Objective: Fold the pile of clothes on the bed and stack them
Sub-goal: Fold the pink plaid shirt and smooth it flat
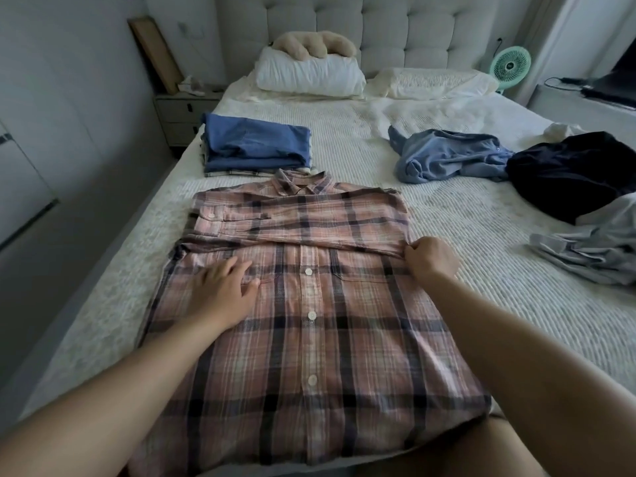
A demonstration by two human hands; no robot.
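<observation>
Folded blue stack [256, 146] far-left on bed [464, 222], beyond left grip. Left hand [223, 290] flat, fingers spread, pressing plaid shirt [309, 339] front. Shirt spread button-side up, sleeves folded across chest, between both grips. Right hand [430, 258] pinching sleeve fold at shirt edge. Unfolded blue shirt [444, 156], dark garment [571, 173], grey garment [592, 249] beyond and right of right grip.

Pink-and-navy plaid shirt [309, 304]
</observation>
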